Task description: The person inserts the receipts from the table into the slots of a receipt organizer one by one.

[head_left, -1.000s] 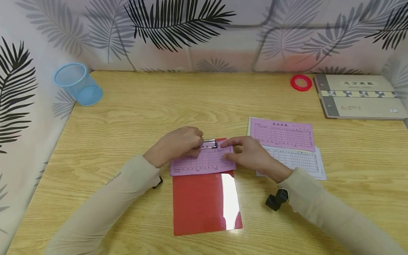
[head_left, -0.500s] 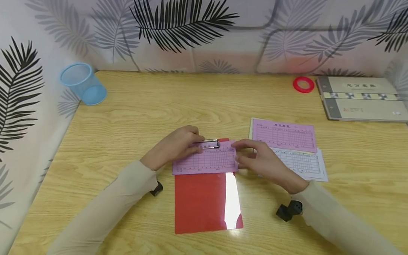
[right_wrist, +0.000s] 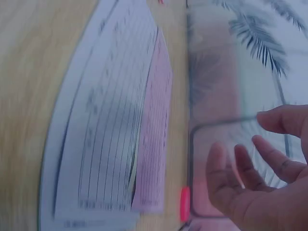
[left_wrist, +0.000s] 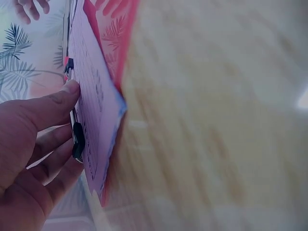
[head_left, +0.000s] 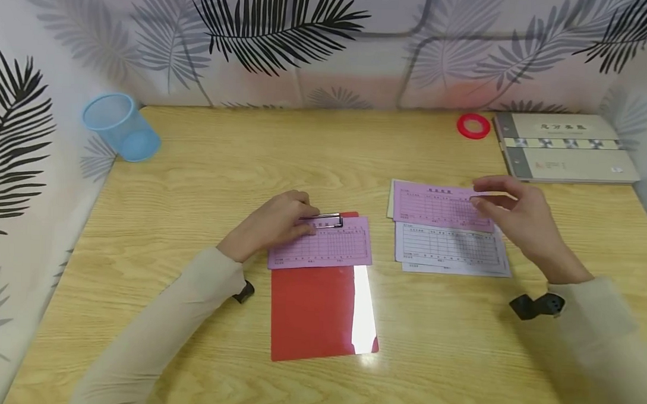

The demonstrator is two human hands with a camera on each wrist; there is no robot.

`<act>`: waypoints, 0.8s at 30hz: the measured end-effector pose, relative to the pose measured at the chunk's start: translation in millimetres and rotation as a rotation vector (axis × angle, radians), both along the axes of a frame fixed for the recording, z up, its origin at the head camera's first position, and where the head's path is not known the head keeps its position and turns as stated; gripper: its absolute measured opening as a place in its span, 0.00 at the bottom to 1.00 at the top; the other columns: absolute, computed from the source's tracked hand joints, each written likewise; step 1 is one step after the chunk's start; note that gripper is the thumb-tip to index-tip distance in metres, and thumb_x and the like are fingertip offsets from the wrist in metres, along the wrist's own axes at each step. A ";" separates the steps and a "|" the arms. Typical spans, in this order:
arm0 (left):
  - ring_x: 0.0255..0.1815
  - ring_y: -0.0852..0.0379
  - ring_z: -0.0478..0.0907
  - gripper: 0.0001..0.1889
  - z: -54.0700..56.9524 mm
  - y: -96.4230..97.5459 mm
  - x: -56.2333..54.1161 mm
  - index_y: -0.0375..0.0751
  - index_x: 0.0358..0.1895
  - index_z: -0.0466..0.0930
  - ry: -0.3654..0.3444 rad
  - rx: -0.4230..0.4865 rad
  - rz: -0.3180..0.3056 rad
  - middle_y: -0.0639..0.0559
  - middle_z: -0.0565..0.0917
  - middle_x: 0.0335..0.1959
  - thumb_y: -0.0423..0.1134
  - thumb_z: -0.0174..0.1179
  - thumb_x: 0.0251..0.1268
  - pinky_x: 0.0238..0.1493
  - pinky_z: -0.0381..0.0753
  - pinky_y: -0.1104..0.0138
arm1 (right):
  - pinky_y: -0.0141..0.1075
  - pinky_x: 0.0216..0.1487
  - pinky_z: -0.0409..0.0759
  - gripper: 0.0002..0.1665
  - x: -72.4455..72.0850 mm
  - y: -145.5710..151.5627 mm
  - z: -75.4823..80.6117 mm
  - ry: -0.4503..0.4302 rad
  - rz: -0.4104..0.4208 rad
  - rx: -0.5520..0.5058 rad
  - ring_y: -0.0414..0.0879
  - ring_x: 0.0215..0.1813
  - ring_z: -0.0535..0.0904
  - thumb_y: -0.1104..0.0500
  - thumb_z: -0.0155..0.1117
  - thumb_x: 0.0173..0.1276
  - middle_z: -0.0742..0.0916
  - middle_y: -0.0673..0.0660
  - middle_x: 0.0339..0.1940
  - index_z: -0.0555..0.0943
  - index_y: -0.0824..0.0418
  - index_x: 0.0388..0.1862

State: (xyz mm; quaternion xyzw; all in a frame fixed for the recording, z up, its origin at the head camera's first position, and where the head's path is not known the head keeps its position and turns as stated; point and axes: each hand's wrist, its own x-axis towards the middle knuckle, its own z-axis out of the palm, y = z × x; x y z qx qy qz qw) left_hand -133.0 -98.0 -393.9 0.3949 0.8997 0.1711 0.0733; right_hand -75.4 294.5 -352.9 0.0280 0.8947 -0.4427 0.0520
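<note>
A red clipboard (head_left: pixel 312 314) lies on the table with a pink form (head_left: pixel 327 252) across its upper part. My left hand (head_left: pixel 269 225) holds the metal clip (head_left: pixel 330 220) at the board's top edge; in the left wrist view the thumb (left_wrist: pixel 71 87) is on one side of the clip and the fingers are behind it. My right hand (head_left: pixel 523 218) hovers at the right end of another pink form (head_left: pixel 433 206), fingers loosely bent with nothing between them. White forms (head_left: pixel 447 247) lie partly under that pink form.
A blue mesh cup (head_left: pixel 124 128) leans at the back left table corner. At the back right are a red tape roll (head_left: pixel 473 126) and a beige ledger book (head_left: pixel 566 148). A leaf-patterned curtain (head_left: pixel 286 46) borders the table behind.
My right hand has left the edge of the clipped pink form and moved right, over the loose forms. The left hand stays at the clip.
</note>
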 end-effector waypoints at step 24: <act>0.40 0.54 0.76 0.17 4.2 -2.7 -1.1 0.37 0.50 0.85 -0.075 0.021 0.042 0.47 0.81 0.40 0.42 0.67 0.60 0.48 0.76 0.61 | 0.63 0.52 0.71 0.57 -41.5 15.7 -18.8 -0.243 0.112 0.563 0.70 0.54 0.69 0.36 0.70 0.56 0.74 0.78 0.55 0.59 0.74 0.67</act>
